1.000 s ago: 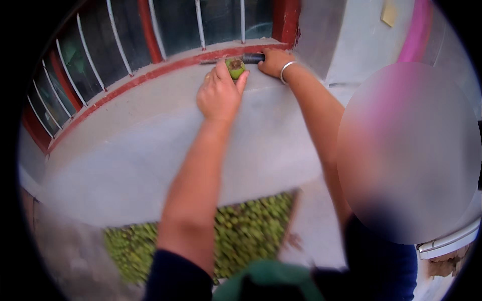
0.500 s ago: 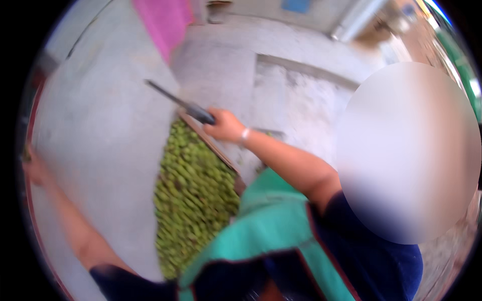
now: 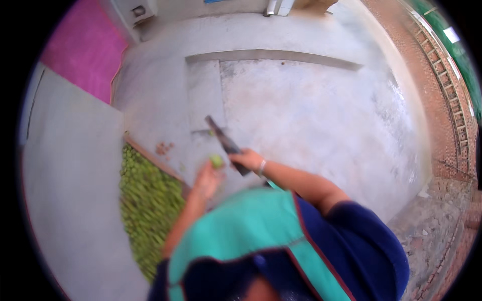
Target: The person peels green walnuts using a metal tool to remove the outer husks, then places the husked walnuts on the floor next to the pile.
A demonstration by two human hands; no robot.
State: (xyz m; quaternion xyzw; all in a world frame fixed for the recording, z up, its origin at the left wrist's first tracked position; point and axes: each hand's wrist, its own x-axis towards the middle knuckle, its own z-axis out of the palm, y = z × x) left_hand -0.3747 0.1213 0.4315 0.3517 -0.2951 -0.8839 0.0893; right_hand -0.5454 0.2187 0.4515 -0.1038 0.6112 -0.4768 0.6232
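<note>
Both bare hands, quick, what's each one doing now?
Left hand: holding a small, round green fruit.
Right hand: closed around a long, dark, knife-like tool.

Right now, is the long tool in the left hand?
No: the right hand holds the long tool, the left hand a green fruit.

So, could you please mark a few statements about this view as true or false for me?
1. The right grip holds a long dark tool. True.
2. The left grip is empty. False: it holds a green fruit.
3. A bracelet circles the right wrist. True.
4. The apron is pink. False: it is teal green with dark red edging.
5. Many more green fruits lie to the left of the apron. True.
</note>
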